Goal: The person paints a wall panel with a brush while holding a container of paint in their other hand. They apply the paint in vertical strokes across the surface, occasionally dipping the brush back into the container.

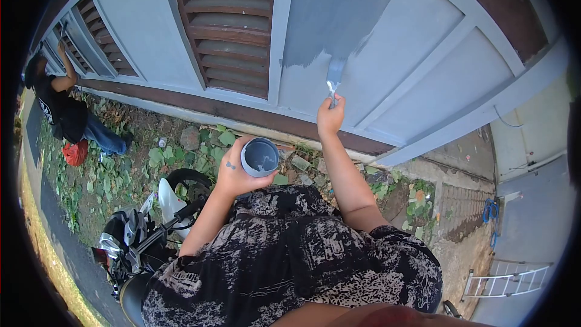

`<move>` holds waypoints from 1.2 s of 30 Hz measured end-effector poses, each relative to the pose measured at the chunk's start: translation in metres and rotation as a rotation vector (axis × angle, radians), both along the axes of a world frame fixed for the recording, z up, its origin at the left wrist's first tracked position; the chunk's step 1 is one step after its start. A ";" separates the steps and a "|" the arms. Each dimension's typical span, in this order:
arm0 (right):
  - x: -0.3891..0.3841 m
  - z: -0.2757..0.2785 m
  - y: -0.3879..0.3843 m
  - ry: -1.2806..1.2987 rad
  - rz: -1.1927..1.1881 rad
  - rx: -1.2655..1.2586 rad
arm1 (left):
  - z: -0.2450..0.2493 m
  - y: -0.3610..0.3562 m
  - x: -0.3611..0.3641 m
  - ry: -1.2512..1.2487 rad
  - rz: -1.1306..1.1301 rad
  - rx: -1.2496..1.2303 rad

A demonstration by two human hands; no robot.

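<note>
My left hand is wrapped round a small round paint pot with grey paint inside, held in front of my body. Grey paint spots mark the back of that hand. In my right hand is a paintbrush, gripped by its handle with the bristles up against the wall panel. Darker grey paint covers the upper left part of this panel and ends in a ragged edge near the bristles. The panel's lower and right parts are a lighter grey.
Brown louvres stand left of the panel. Another person in dark clothes reaches up to the wall at far left. A motorcycle is close on my left. Rubble and plants line the wall's foot; a ladder lies at right.
</note>
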State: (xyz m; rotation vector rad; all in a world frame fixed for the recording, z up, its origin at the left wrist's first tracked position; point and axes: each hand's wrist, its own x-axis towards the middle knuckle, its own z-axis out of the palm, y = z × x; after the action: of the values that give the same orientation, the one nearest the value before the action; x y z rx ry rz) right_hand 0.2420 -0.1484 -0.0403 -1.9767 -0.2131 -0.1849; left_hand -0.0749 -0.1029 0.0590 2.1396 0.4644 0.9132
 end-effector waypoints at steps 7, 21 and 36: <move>-0.022 0.005 -0.018 0.005 0.020 0.042 | -0.005 0.001 0.000 0.003 0.012 -0.010; 0.030 0.204 -0.041 -0.238 0.203 0.720 | -0.006 0.002 0.013 0.006 -0.059 0.014; 0.064 0.246 -0.030 -0.303 0.179 0.623 | -0.006 -0.001 0.019 -0.024 -0.027 0.032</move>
State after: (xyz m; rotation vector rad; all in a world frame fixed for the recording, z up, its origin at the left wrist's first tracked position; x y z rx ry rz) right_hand 0.3056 -0.1784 0.2054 -1.2978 -0.4660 -0.3845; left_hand -0.0557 -0.1035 0.0528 2.1563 0.4107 0.9354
